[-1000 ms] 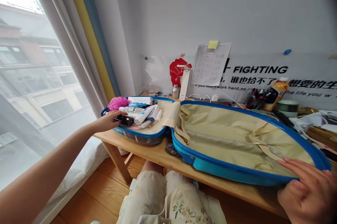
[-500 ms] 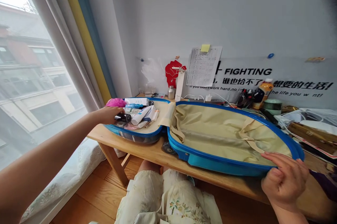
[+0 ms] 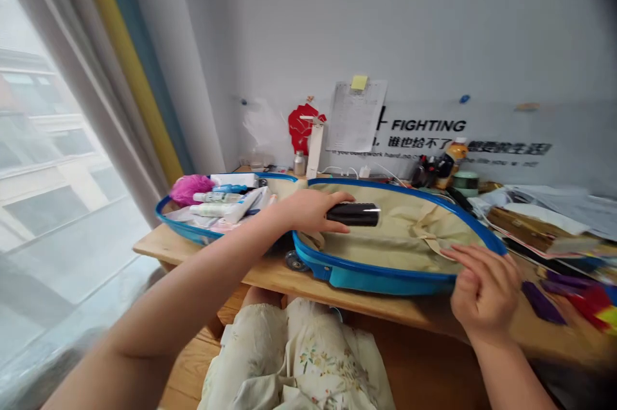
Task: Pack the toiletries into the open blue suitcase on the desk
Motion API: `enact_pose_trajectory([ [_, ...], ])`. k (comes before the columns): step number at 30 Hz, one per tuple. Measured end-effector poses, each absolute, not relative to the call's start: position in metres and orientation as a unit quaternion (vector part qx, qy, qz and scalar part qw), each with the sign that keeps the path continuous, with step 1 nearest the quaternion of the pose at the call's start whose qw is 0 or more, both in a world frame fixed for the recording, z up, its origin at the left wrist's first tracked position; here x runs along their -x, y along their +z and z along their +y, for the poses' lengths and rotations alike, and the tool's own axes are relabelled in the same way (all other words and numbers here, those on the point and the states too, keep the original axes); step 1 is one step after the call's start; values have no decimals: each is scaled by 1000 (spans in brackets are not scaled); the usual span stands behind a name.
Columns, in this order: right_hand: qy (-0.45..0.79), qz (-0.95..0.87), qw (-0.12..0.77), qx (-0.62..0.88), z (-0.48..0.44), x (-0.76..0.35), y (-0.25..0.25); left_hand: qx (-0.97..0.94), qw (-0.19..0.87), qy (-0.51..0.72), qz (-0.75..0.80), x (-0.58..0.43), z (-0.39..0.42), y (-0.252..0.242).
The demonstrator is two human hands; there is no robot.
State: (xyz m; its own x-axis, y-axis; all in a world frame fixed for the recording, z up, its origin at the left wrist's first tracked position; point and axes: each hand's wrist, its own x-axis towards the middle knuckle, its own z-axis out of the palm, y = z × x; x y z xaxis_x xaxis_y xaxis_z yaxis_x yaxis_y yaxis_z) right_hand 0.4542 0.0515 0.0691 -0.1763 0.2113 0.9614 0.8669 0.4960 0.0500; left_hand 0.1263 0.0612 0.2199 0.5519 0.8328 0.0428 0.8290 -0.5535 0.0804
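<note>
A blue suitcase (image 3: 366, 278) lies open on a wooden desk (image 3: 270, 272), both halves lined in beige. My left hand (image 3: 311, 211) is closed round a black bottle (image 3: 357, 214) and holds it level over the right half. My right hand (image 3: 484, 288) rests on that half's near rim, fingers curled against the beige lining. The left half (image 3: 168, 217) holds a pink bath puff (image 3: 190, 188), white tubes (image 3: 219, 207) and a white box (image 3: 236, 180).
Bottles, a mint jar (image 3: 465, 183), cables and a white lamp (image 3: 314, 150) stand along the wall. Papers, a box and coloured items crowd the desk's right end (image 3: 544, 230). A curtained window (image 3: 62, 159) is on the left. My lap is under the desk edge.
My left hand lifted the black bottle out of the left half and carried it right, over the right half. My right hand slid left along the rim. The view swung right.
</note>
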Motion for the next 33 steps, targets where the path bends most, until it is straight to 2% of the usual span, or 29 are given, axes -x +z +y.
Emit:
enact_pose_trajectory([
  [4, -299, -669, 527, 431, 44, -433, 71, -889, 122, -1, 442, -185, 90, 193],
  [8, -306, -666, 512, 448, 42, -426, 62, -897, 220, -89, 372, -213, 85, 172],
  [15, -302, -698, 488, 428, 37, -437, 66, -862, 267, -174, 393, -200, 81, 167],
  [26, -281, -687, 507, 439, 40, -438, 58, -844, 280, -138, 436, -171, 93, 158],
  [31, -307, -684, 518, 411, 43, -438, 56, -802, 400, -141, 420, -168, 95, 154],
  [33, -320, -688, 516, 397, 44, -438, 57, -797, 416, -137, 417, -168, 94, 153],
])
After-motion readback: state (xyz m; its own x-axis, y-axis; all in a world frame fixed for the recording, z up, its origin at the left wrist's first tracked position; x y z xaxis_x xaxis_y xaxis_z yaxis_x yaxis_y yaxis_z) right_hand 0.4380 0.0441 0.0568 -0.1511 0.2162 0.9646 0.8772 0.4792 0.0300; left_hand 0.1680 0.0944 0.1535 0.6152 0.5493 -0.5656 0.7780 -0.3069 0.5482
